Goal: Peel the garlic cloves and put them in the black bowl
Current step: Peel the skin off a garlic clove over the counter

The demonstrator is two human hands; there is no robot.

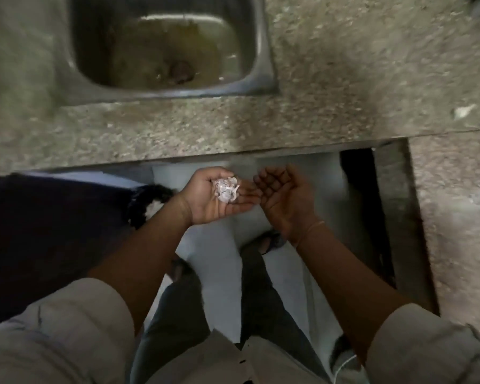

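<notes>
The left hand [203, 202] is lying palm up below the table [344, 79] edge, fingers relaxed and loosely cupped, carrying a small heap of white garlic peel [226, 189] on the palm. Whether any clove is sitting in the heap cannot be told. The right hand [286, 200] is hovering just beside it, also palm up, fingers wide and slightly curled, holding nothing; the fingertips of the two hands are nearly meeting. A steel sink [265, 65] is sitting in the table beyond the hands. One pale scrap [464, 110] is lying far right on the table.
</notes>
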